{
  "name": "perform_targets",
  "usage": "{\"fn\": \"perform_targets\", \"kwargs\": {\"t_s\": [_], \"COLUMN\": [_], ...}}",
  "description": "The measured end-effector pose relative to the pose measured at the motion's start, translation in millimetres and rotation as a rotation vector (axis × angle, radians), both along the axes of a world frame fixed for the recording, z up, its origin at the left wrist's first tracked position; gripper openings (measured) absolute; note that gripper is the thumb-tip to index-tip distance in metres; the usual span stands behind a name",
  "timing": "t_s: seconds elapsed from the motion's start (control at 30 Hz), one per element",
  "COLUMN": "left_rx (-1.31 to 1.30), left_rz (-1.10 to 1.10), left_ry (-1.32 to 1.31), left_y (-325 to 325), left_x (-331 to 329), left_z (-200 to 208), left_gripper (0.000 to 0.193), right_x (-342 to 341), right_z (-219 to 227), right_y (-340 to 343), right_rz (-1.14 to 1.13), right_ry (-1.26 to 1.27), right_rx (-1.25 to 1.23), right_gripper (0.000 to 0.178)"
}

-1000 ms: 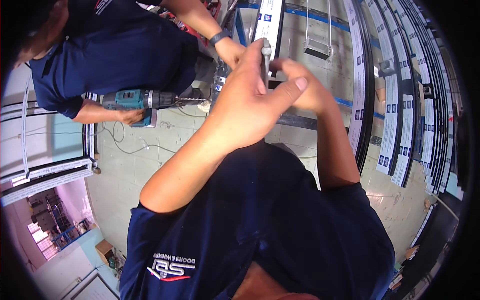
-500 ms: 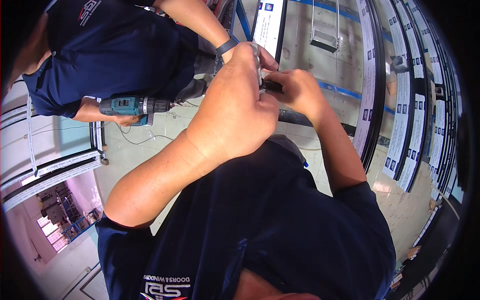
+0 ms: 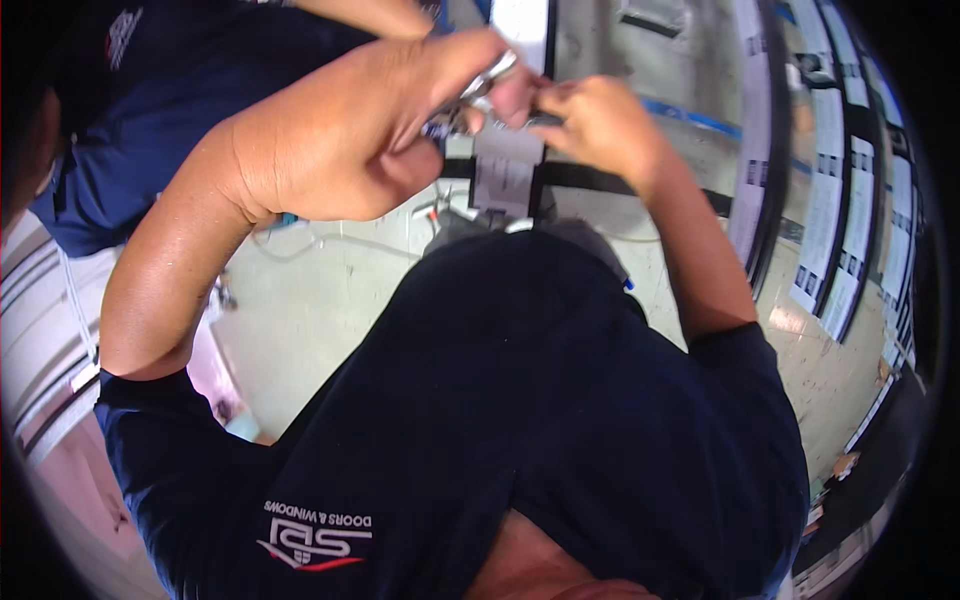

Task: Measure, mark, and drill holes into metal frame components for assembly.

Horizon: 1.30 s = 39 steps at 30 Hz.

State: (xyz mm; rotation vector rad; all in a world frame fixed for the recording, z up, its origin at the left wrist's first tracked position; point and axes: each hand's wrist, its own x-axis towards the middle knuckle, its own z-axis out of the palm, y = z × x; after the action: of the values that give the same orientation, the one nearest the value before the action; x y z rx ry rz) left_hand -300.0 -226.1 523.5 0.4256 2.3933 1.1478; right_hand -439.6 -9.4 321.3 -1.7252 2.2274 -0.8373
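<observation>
My left hand (image 3: pixel 340 150) is raised across the upper middle, its fingers closed around a shiny silver metal tool (image 3: pixel 492 74); the grip hides most of it, so its kind is unclear. Close beside it, my right hand (image 3: pixel 612 130) pinches a small black piece (image 3: pixel 545 118) between thumb and fingers. The two hands nearly meet, and motion smears the fingertips. Below them lies a dark-edged profile covered in white protective film (image 3: pixel 505 180), with a black bar (image 3: pixel 630 178) running sideways from it.
A co-worker in a dark blue shirt (image 3: pixel 220 90) stands close at the upper left. Several film-covered profiles (image 3: pixel 750 150) are lined up on the right. A pale cable (image 3: pixel 330 243) crosses the tiled floor (image 3: pixel 320 300). Blue strips (image 3: pixel 690 115) show beyond my right hand.
My left hand has swung up and left, turning so the silver tool shows. My right hand has shifted slightly up and left. The co-worker's drill is no longer visible.
</observation>
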Motion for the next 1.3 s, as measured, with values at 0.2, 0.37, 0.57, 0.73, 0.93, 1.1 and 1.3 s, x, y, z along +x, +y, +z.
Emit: {"fn": "perform_targets", "kwargs": {"t_s": [0.2,0.37,0.57,0.73,0.93,1.1,1.3], "left_rx": [-0.019,0.618,0.581,0.693,0.103,-0.247,-0.156], "left_rz": [-0.025,0.708,0.658,1.062,1.032,0.919,0.817], "left_ry": [0.243,0.688,0.082,-0.302,-0.582,-0.547,-0.349], "left_y": [-17,-12,-60,-88,-155,-194,-225], "left_x": [17,90,219,332,436,496,432], "left_z": [-2,-59,-158,-257,-411,-488,-503], "left_gripper": [0.069,0.073,0.027,0.022,0.039,0.041,0.039], "right_x": [28,50,40,55,166,226,285], "right_z": [-11,23,-42,-154,-210,-210,-194], "right_y": [-14,-14,15,60,126,101,72], "right_rz": [-0.037,-0.181,-0.673,-1.222,-1.402,-1.223,-1.289], "right_ry": [0.018,-0.161,-0.175,-0.782,-0.584,-0.396,-0.484], "right_rx": [0.083,-0.041,-0.452,-0.659,-0.400,-0.098,-0.163], "right_gripper": [0.028,0.037,0.024,0.031,0.030,0.032,0.028]}}
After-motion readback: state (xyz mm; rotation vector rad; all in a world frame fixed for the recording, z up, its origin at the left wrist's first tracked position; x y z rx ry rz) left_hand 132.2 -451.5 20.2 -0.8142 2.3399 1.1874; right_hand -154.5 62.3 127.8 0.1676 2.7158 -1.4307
